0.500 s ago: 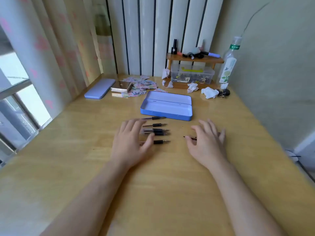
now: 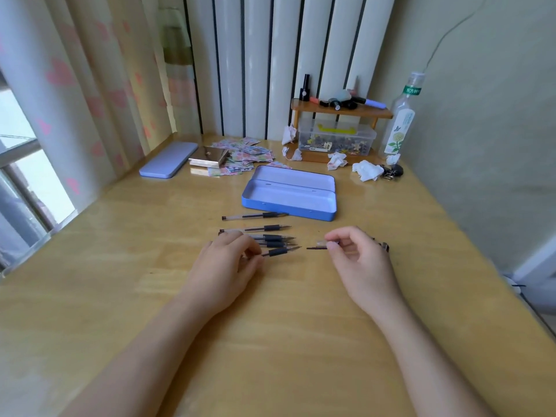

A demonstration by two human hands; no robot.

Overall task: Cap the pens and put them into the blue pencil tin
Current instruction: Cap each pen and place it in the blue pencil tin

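The pens lie in a loose row on the table [image 2: 301,341], tips all pointing toward the person's right, which leaves each open end facing the hand that brings the caps. The left hand [image 2: 224,266] is pinched on the barrel of the nearest pen [image 2: 278,252], steadying it with its point [image 2: 298,248] clear of the fingers. The right hand [image 2: 358,254] is closed on a clear cap [image 2: 321,243] between thumb and forefinger, its mouth apparently turned toward that point and near it but not touching, so the capping seems about to begin. The other uncapped pens [image 2: 270,233] wait just beyond. The blue pencil tin [image 2: 288,207] stands open and empty behind the row, lid laid back, ready to receive them.
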